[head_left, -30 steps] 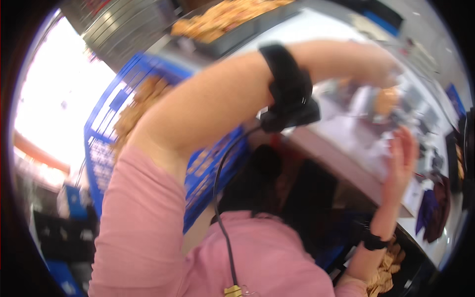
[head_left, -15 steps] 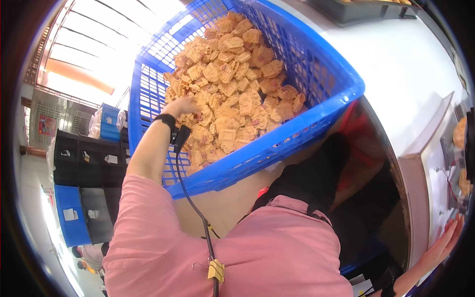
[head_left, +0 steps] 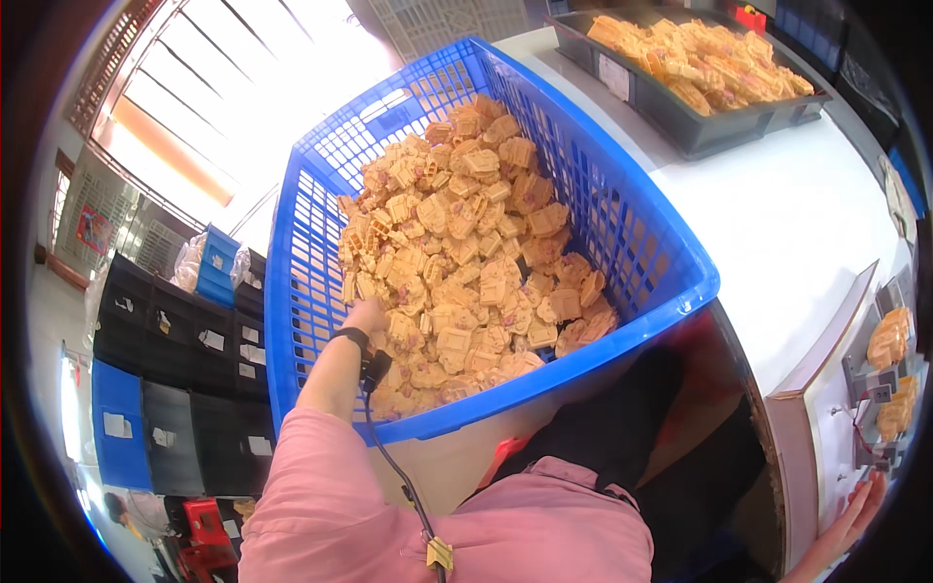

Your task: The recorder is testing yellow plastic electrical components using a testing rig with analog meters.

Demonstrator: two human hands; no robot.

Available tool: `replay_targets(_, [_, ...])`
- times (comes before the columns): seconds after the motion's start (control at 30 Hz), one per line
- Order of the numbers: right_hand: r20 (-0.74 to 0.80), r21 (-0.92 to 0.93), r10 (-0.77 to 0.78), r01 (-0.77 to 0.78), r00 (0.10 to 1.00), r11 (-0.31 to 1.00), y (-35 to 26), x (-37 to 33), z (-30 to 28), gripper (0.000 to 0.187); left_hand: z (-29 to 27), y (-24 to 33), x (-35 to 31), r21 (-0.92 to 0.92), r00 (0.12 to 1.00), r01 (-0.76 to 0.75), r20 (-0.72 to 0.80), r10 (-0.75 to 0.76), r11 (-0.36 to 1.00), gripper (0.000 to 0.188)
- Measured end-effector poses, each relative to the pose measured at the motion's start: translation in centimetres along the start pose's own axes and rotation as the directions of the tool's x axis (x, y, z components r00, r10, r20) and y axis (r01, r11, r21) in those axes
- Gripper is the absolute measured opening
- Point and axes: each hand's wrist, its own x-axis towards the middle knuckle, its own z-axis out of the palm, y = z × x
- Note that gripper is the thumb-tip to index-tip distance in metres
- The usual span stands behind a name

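Observation:
A big blue plastic basket (head_left: 622, 209) sits at my left, heaped with small orange-tan moulded parts (head_left: 466, 243). My left hand (head_left: 367, 317) reaches over the basket's near rim and is buried among the parts at the pile's left side; its fingers are hidden, so what it grips cannot be seen. A black band with a cable sits on that wrist. My right hand (head_left: 855, 507) lies flat with fingers apart at the lower right edge, resting by a white work surface (head_left: 826, 389) and holding nothing.
A dark grey tray (head_left: 680, 107) full of the same orange parts stands at the far right on the white table (head_left: 777, 204). More orange parts (head_left: 889, 340) sit on a fixture at the right edge. Black and blue bins (head_left: 165, 360) stand stacked on the left.
My view has swung from the workbench to the blue basket. My left hand has gone down into the pile and pushed a little deeper. The right hand stays low at the right.

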Motion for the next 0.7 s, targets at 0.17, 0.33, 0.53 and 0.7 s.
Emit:
replay_targets(0.17, [-0.011,0.09,-0.004,0.005,1.0,0.996,-0.9,-0.6,0.7,0.043,-7.1,4.2,-3.2,-0.619,0.997,-0.04,0.025,0.071,0.784,0.056])
replay_targets(0.33, [-0.043,0.17,-0.051,0.058,0.998,0.984,-1.7,-1.1,1.4,0.039,-13.5,14.0,-6.6,-0.994,0.78,-0.097,-0.113,0.615,-0.059,0.043])
replay_targets(0.53, [-0.092,0.273,-0.029,0.053,0.995,0.96,-3.7,-2.5,1.2,0.038,-19.6,28.0,-18.5,-0.97,0.292,-0.055,-0.243,0.925,-0.237,0.055])
replay_targets(0.7, [-0.229,0.294,-0.009,0.078,0.973,0.953,-5.4,-4.5,-1.7,0.032,-19.1,39.6,-29.2,-0.955,-0.19,0.05,-0.296,0.936,-0.291,0.056])
